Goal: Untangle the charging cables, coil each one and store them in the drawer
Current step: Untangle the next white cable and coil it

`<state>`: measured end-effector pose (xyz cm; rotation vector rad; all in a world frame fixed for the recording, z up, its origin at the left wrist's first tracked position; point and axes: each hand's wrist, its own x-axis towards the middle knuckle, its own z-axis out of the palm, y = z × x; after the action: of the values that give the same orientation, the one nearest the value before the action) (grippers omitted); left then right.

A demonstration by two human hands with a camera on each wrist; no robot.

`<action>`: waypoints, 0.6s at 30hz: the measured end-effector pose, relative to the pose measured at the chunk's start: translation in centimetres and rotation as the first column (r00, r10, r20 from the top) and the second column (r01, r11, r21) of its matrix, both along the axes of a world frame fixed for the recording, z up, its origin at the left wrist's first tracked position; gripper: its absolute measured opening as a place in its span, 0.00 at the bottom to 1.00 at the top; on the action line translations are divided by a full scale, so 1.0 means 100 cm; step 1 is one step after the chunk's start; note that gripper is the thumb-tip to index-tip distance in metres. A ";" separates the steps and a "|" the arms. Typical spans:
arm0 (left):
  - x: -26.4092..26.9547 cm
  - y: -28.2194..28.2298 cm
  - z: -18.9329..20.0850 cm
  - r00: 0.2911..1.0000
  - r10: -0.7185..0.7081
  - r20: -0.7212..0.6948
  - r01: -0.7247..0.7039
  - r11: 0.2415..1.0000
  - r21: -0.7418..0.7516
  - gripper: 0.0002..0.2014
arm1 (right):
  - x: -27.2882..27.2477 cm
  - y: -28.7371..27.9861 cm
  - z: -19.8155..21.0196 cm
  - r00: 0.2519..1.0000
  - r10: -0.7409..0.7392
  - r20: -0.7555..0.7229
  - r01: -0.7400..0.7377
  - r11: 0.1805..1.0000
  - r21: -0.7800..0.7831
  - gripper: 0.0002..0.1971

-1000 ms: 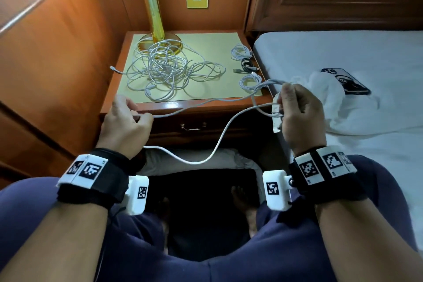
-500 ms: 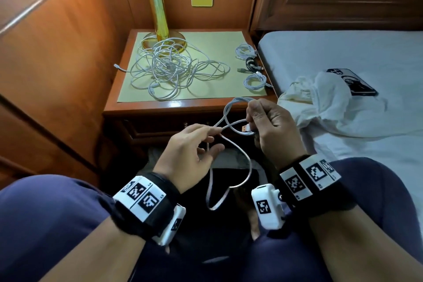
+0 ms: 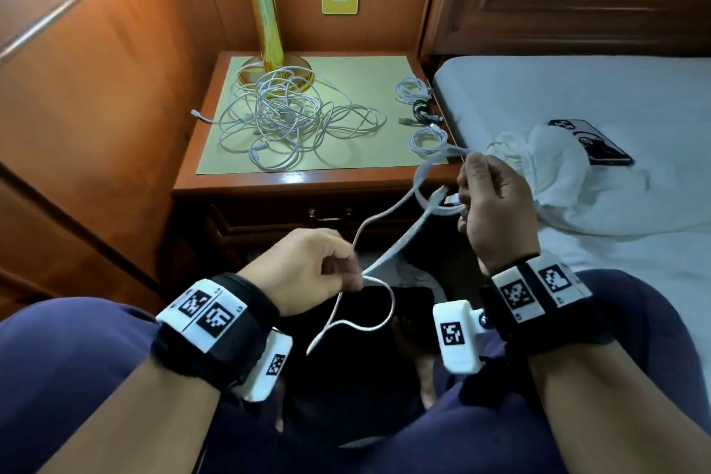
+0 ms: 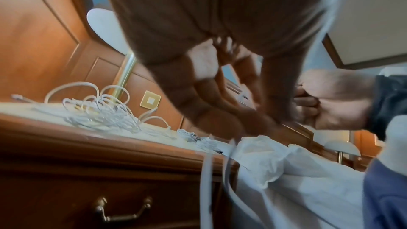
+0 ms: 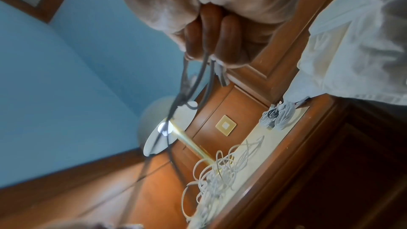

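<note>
**White flat cable, held in mid-air before the nightstand**

Item: one white flat cable (image 3: 388, 242), held between both hands above the lap. The right hand (image 3: 496, 204) grips a loop of it in curled fingers, a plug end poking out beside the thumb. The left hand (image 3: 307, 269) pinches a lower stretch; the tail hangs in a curl beneath. The left wrist view is blurred, so the fingers' contact is hard to make out there.

On the nightstand (image 3: 307, 181): a tangled pile of white cables (image 3: 284, 119) against the brass lamp base (image 3: 277, 69), lamp cut off above; three small coiled cables (image 3: 423, 112) at the right edge.

Drawer (image 3: 331, 219): closed, partly hidden by the cable.

Bed: white cloth (image 3: 554, 173) partly covering a phone (image 3: 600, 146).
</note>
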<state>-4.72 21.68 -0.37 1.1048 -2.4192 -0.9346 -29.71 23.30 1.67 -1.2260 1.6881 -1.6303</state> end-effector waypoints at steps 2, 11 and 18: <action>0.010 -0.004 0.000 0.972 -0.042 0.233 0.036 0.999 0.029 0.06 | -0.004 0.000 0.002 0.994 -0.084 -0.068 0.083 0.996 -0.007 0.21; 0.011 -0.007 -0.001 0.982 0.150 -0.111 -0.166 0.975 -0.146 0.12 | 0.001 0.004 0.015 0.899 0.232 0.372 -0.257 0.966 0.019 0.20; -0.026 0.013 -0.010 0.919 0.141 -0.369 -0.149 0.989 0.007 0.12 | 0.028 0.010 0.018 0.702 0.366 0.611 -0.469 0.883 0.010 0.19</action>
<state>-7.34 22.99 -1.41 0.9824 -2.0115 -0.9663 -26.95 24.29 3.44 -0.8066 1.0218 -1.3546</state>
